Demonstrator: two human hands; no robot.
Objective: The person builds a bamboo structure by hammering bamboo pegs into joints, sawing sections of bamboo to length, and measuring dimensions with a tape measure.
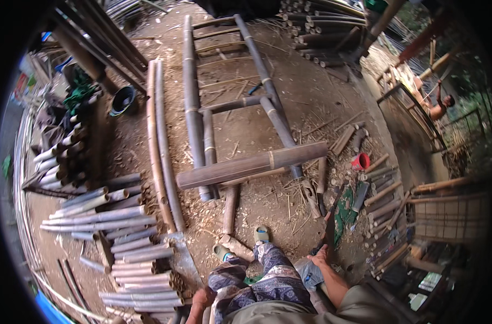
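My right hand [320, 256] is wrapped round the dark handle of a machete [330, 229], whose blade points away from me beside my right leg. My left hand [204, 297] is closed next to my left knee; what it grips, if anything, is hidden. Ahead of my feet, a thick brown bamboo pole [230, 170] lies crosswise over the near end of a bamboo frame [191, 81]. The frame lies on the ground with thin rungs across its far part. Neither hand touches the pole or the frame.
Stacked bamboo pieces [103, 220] lie at left, beside two long poles [161, 135]. A dark bucket [123, 101] stands farther off. At right are a red bucket [360, 161], shorter bamboo lengths [383, 202] and a green cloth [343, 210]. Another person [439, 108] is at far right.
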